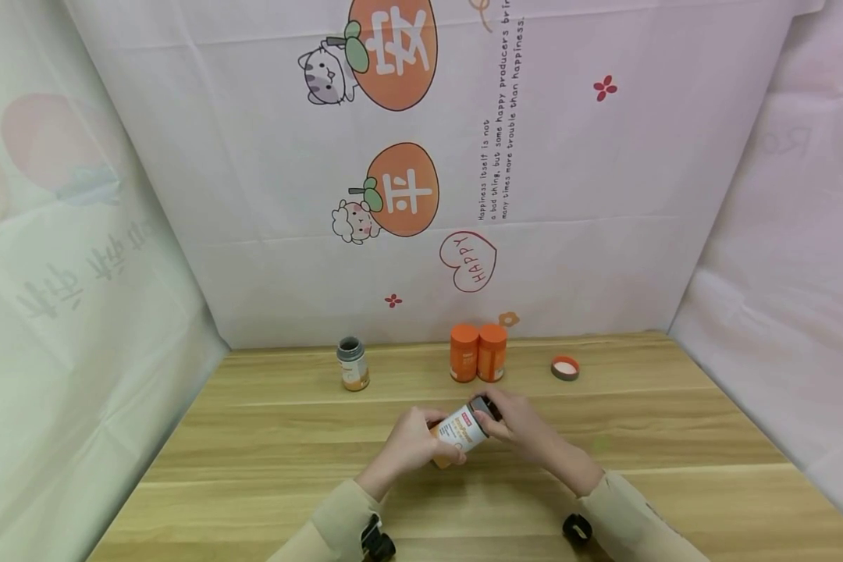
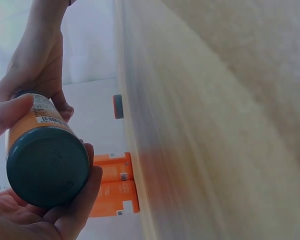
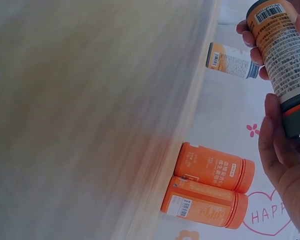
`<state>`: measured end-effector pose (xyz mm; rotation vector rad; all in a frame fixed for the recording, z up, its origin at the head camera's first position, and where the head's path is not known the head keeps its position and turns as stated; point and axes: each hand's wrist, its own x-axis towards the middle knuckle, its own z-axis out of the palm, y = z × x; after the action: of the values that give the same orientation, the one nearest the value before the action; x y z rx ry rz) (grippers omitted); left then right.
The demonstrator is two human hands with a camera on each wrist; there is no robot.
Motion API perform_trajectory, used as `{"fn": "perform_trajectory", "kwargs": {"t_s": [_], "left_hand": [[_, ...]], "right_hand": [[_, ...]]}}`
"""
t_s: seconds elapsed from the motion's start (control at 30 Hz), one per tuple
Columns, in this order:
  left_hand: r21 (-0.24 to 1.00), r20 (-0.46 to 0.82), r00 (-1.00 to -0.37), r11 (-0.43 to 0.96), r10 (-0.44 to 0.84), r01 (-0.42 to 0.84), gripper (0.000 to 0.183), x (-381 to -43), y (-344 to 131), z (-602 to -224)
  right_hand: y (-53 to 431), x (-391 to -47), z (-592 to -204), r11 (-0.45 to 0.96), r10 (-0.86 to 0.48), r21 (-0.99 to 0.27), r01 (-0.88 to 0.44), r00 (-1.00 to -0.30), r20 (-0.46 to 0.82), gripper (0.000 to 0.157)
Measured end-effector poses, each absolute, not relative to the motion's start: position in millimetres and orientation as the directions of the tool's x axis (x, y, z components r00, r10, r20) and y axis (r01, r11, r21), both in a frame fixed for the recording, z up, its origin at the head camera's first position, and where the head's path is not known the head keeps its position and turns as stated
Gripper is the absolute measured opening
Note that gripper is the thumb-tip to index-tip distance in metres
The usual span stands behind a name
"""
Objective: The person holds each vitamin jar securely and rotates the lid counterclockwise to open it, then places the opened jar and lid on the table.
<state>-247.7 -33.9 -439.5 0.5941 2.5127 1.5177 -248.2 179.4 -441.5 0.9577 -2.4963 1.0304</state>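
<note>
Both hands hold one supplement bottle (image 1: 461, 431), white and orange with a dark base, tilted above the table. My left hand (image 1: 417, 441) grips its lower body, and the dark base (image 2: 49, 167) faces the left wrist camera. At the other end, the fingers and thumb of my right hand (image 1: 518, 425) curl round the dark cap (image 3: 299, 119). A thin orange band shows between cap and body in the right wrist view. Part of the label is hidden behind the fingers.
A similar bottle (image 1: 353, 368) stands uncapped at the back left. Two orange jars (image 1: 464, 355) stand side by side at the back middle. Right of them, a loose cap (image 1: 565, 368) lies with its pale inside up. A cloth backdrop rises behind the wooden table (image 1: 267, 453).
</note>
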Motion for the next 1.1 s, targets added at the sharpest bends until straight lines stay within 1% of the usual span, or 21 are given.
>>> {"fn": "perform_trajectory", "kwargs": {"t_s": [0.13, 0.33, 0.43, 0.57, 0.67, 0.8, 1.0, 1.1], "left_hand": [[0.872, 0.080, -0.910, 0.414, 0.407, 0.262, 0.038, -247, -34, -440], [0.850, 0.099, -0.909, 0.440, 0.406, 0.289, 0.043, -245, -33, -439], [0.841, 0.111, -0.907, 0.449, 0.406, 0.303, 0.044, -244, -33, -439], [0.829, 0.133, -0.908, 0.458, 0.397, 0.322, 0.046, -242, -32, -439], [0.817, 0.148, -0.911, 0.471, 0.386, 0.333, 0.048, -242, -32, -439], [0.786, 0.163, -0.914, 0.511, 0.372, 0.348, 0.049, -242, -31, -439], [0.747, 0.191, -0.919, 0.556, 0.345, 0.365, 0.051, -241, -31, -437], [0.734, 0.196, -0.921, 0.572, 0.337, 0.366, 0.051, -241, -31, -437]], "right_hand": [[180, -247, -442, 0.508, -0.482, -0.550, -0.663, -0.748, 0.457, 0.018], [179, -244, -440, 0.470, -0.450, -0.669, -0.575, -0.809, 0.378, 0.022], [178, -243, -439, 0.481, -0.412, -0.696, -0.533, -0.838, 0.357, 0.023], [176, -244, -437, 0.510, -0.324, -0.735, -0.448, -0.891, 0.318, 0.024], [175, -244, -435, 0.529, -0.273, -0.756, -0.385, -0.921, 0.279, 0.028], [174, -244, -433, 0.551, -0.244, -0.774, -0.312, -0.947, 0.208, 0.036], [173, -242, -428, 0.486, -0.204, -0.862, -0.145, -0.978, 0.050, 0.043], [173, -241, -426, 0.460, -0.197, -0.883, -0.090, -0.980, -0.003, 0.047]]}}
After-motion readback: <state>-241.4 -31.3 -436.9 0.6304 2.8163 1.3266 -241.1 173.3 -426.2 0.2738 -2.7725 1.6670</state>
